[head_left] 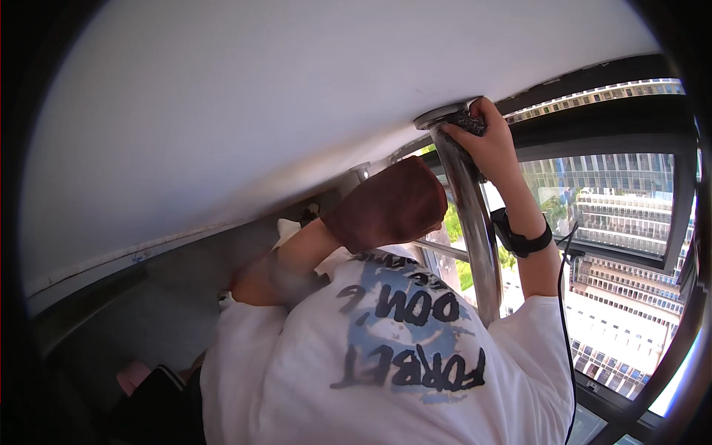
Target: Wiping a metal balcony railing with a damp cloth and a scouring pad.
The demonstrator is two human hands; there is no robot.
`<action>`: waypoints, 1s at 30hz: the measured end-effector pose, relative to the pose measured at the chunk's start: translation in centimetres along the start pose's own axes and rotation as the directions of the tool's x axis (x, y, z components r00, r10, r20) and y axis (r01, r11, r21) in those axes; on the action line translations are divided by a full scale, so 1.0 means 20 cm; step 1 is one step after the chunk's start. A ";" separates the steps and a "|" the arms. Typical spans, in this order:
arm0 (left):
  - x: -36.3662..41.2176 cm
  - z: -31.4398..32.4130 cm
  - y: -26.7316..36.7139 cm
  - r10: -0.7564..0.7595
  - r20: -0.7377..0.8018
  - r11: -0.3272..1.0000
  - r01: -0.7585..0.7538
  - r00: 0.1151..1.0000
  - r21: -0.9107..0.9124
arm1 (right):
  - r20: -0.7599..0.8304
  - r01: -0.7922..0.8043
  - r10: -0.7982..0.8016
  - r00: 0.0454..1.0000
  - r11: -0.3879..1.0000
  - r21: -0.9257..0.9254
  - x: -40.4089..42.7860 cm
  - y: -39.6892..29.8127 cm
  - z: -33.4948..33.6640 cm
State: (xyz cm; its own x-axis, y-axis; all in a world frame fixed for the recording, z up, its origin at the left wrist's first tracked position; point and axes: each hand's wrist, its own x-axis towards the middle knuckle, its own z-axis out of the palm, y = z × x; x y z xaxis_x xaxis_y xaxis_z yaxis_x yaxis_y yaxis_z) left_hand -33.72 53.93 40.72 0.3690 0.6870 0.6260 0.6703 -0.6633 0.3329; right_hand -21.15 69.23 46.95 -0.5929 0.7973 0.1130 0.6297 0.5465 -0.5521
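My right hand (pixel 489 139) pinches a dark grey steel-wool scrubber (pixel 470 123) against the top of a shiny metal tube (pixel 467 200). The scrubber sits just below the round metal flange (pixel 439 115), where the tube meets a white wall-like surface (pixel 267 105). A black band (pixel 525 236) circles my right wrist. Reddish-brown cloth or a mitt (pixel 395 206) covers my left hand (pixel 411 194) to the wrist, so its fingers are hidden. That covered hand is close to the tube on its left side; whether it touches the tube is unclear.
A window (pixel 601 206) with dark frames lies to the right, with tall buildings and greenery outside. Another metal fitting (pixel 361 170) shows farther along the white surface. A black cable (pixel 564 334) runs down beside my right arm. Something pink (pixel 133 378) is at lower left.
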 end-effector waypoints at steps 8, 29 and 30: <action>-0.01 0.08 0.00 -0.091 -0.005 0.975 0.088 0.996 -0.203 | 0.145 -0.178 0.151 0.978 0.963 0.201 0.00 0.05 -0.03; 0.02 0.05 -0.03 -0.088 0.090 0.979 0.103 0.992 -0.177 | -0.075 -0.021 0.024 0.997 0.999 0.044 -0.01 0.04 0.01; 0.02 0.05 -0.02 -0.087 0.092 0.979 0.103 0.992 -0.177 | -0.023 -0.047 0.050 0.998 0.990 0.134 -0.03 0.09 -0.01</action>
State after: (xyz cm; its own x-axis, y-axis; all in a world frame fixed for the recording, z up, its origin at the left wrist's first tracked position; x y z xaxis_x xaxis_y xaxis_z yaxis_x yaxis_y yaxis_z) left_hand -33.28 54.86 40.19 0.3665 0.7668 0.5270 0.5802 -0.6312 0.5148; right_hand -19.67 69.71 46.03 -0.5489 0.8294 0.1043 0.5835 0.4695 -0.6626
